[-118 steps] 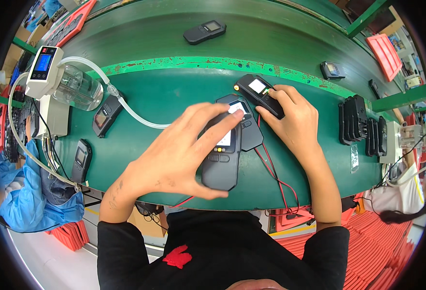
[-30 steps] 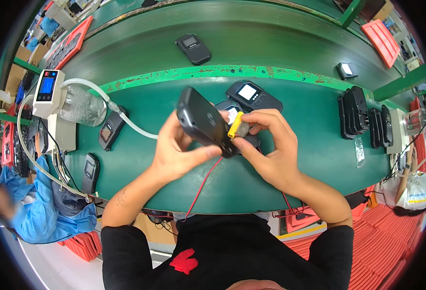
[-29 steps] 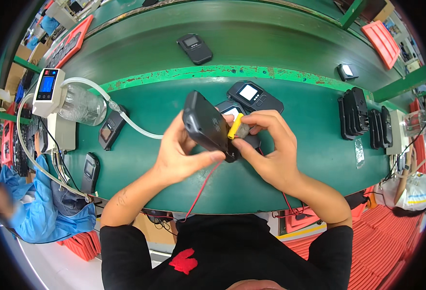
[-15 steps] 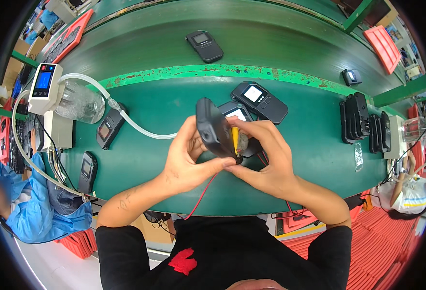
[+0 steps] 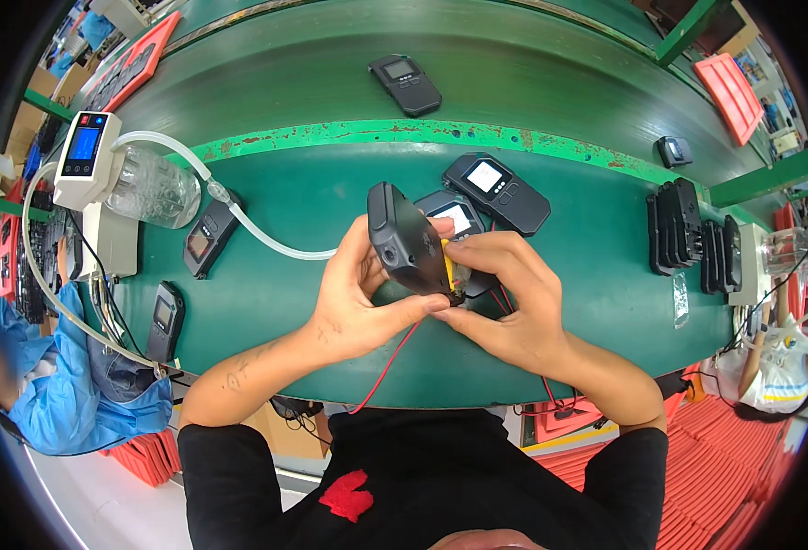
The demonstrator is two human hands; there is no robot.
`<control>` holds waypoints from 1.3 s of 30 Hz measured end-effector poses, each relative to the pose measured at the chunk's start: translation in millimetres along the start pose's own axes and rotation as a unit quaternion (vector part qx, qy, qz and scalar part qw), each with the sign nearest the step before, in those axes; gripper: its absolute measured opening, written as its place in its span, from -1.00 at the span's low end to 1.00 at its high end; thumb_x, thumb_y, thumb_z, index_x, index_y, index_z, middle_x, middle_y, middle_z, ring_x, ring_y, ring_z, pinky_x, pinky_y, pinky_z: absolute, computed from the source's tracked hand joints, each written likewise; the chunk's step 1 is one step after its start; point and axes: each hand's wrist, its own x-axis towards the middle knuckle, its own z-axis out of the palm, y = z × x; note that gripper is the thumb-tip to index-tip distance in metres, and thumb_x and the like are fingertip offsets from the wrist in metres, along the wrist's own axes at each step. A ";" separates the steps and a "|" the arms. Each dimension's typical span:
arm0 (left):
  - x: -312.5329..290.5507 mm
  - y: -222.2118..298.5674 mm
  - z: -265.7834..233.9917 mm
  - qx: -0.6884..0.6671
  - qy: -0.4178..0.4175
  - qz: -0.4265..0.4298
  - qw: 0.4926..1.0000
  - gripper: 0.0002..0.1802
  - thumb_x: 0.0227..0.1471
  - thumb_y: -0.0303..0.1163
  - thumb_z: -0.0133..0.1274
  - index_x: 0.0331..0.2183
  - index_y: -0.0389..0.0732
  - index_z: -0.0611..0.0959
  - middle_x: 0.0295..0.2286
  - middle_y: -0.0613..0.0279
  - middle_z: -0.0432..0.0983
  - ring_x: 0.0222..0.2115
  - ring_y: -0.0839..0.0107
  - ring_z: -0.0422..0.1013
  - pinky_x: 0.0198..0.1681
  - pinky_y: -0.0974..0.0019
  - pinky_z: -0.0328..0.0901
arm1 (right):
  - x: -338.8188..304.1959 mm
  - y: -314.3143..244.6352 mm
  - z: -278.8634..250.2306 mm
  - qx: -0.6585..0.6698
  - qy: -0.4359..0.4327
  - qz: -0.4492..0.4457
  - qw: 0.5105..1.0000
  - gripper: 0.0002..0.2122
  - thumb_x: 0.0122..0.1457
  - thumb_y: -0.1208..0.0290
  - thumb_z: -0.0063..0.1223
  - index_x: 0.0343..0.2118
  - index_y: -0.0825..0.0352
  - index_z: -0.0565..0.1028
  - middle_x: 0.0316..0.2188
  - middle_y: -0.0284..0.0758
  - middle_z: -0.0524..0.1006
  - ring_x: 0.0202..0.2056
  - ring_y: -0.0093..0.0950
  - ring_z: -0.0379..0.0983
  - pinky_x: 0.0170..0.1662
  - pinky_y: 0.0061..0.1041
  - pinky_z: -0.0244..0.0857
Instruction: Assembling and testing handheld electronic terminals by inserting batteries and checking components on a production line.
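Note:
Above the near middle of the green table, my left hand grips a black handheld device, tilted on edge with a round hole at its near end. My right hand closes in from the other side. Its fingers are at a yellow piece and a greyish, partly hidden part against the device's right face. Both thumbs almost meet at the lower corner. Just beyond lie two black devices with lit screens, one overlapping the other. A red wire runs below my hands.
At left, a white pump unit with a clear jar feeds a flexible tube. Two devices stand near it. Upright black devices line the right side. A belt beyond carries another device. People sit on both sides.
The device in my hands has turned slightly, showing more of its near end and right face. On the belt, the single device has shifted to the right.

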 end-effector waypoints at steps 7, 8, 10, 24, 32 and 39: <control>-4.2 1.5 2.9 0.014 -0.001 0.006 1.000 -0.15 0.01 -0.56 0.41 0.22 -0.32 0.28 0.21 -0.11 0.40 0.25 0.19 0.36 0.28 0.11 0.36 | 4.5 3.3 -5.8 0.008 -0.031 -0.046 0.998 -0.48 -0.13 0.54 0.53 -0.02 0.39 0.61 -0.06 -0.20 0.58 -0.10 -0.25 0.58 -0.08 -0.33 0.50; -4.3 0.8 3.5 0.008 0.005 0.000 1.000 -0.15 0.01 -0.56 0.41 0.22 -0.32 0.28 0.20 -0.10 0.40 0.25 0.19 0.36 0.28 0.11 0.36 | 4.5 3.5 -5.6 0.008 -0.032 -0.047 0.998 -0.48 -0.13 0.54 0.53 -0.02 0.39 0.61 -0.06 -0.20 0.58 -0.10 -0.25 0.58 -0.08 -0.33 0.50; -1.9 0.1 1.8 0.021 0.010 0.007 1.000 -0.15 0.00 -0.57 0.41 0.22 -0.32 0.29 0.18 -0.13 0.41 0.22 0.17 0.39 0.25 0.10 0.38 | 3.9 3.9 -3.7 -0.002 -0.032 -0.036 0.999 -0.47 -0.08 0.55 0.50 0.03 0.42 0.58 -0.06 -0.17 0.59 -0.11 -0.26 0.60 -0.08 -0.36 0.51; -3.6 -9.7 0.0 0.210 0.072 0.108 0.969 -0.33 0.01 -0.54 0.42 0.10 -0.34 0.44 -0.10 0.01 0.62 -0.09 0.27 0.60 -0.02 0.22 0.52 | -8.1 4.8 0.6 0.085 -0.002 0.158 0.984 -0.60 0.25 0.59 0.21 0.14 0.44 0.42 0.00 -0.13 0.58 -0.06 -0.34 0.59 -0.03 -0.39 0.48; 6.1 8.1 -2.8 0.307 0.017 0.140 0.941 -0.56 -0.08 -0.54 0.45 -0.14 -0.31 0.62 -0.19 0.07 0.63 -0.26 0.31 0.56 -0.15 0.31 0.47 | -6.9 -4.8 -3.5 0.245 -0.036 0.176 0.953 -0.66 0.34 0.61 0.11 0.12 0.44 0.33 -0.03 -0.27 0.50 -0.03 -0.56 0.46 0.06 -0.48 0.37; 0.3 -1.1 -9.3 0.282 0.012 0.058 0.958 -0.51 -0.11 -0.55 0.47 -0.10 -0.32 0.65 -0.22 0.16 0.61 -0.26 0.37 0.59 -0.16 0.33 0.47 | -5.7 -5.9 -3.0 0.283 -0.039 0.201 0.937 -0.69 0.34 0.61 0.11 0.10 0.43 0.34 -0.08 -0.32 0.49 -0.04 -0.58 0.43 0.08 -0.48 0.34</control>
